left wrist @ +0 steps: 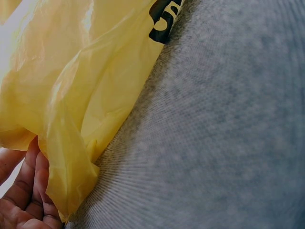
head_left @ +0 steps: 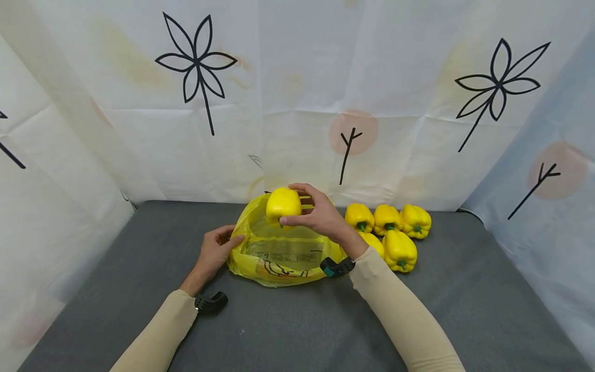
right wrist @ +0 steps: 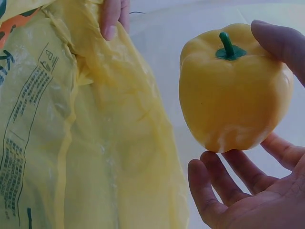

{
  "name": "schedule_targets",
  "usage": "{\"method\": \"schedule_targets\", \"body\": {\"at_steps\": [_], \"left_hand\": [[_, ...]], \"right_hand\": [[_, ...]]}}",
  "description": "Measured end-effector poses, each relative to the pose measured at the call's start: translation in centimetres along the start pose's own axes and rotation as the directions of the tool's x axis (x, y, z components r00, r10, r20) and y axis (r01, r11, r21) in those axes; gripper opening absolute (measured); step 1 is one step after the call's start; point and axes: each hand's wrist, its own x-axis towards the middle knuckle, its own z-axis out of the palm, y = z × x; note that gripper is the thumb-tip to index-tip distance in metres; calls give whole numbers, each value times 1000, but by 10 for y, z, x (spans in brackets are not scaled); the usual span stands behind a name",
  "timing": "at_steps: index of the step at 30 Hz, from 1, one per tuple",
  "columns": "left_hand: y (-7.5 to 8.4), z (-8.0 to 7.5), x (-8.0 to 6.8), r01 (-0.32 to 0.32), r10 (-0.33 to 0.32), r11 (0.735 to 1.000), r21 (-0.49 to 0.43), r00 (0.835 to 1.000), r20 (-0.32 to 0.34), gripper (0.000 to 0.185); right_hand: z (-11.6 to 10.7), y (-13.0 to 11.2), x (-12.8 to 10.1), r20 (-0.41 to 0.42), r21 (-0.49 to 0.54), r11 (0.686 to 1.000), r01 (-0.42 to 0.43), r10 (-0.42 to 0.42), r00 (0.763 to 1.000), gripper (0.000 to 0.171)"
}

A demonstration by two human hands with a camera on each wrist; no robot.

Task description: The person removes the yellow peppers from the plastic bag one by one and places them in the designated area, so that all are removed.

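A yellow bell pepper (head_left: 283,202) with a green stem is held above the mouth of a yellow plastic bag (head_left: 279,278). My right hand (head_left: 321,214) grips it between thumb and fingers; the right wrist view shows the pepper (right wrist: 233,95) with the thumb near its stem and fingers under its base. The bag lies on the grey table with its opening spread. At the bag's left rim, my left hand (head_left: 217,250) pinches the edge between thumb and fingers. In the left wrist view, folds of the bag (left wrist: 71,143) partly hide the left fingers (left wrist: 40,176).
Several yellow bell peppers (head_left: 401,250) sit in a cluster on the grey table (head_left: 455,310), right of the bag. The right forearm partly hides one of them. A white patterned cloth (head_left: 297,93) hangs behind the table and at both sides.
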Motion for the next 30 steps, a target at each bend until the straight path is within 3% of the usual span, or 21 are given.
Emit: {"method": "schedule_targets", "body": {"at_steps": [23,30], "left_hand": [[0,0,0,-4,4,1000,-9,1000,8,32],[1,0,0,6,-6,1000,-11,1000,3,32]], "right_hand": [[-24,-3,-14,-40,3,1000,-20,20,999,76],[-27,-23,-25,-37,4,1000,-13,13,999,73]]}}
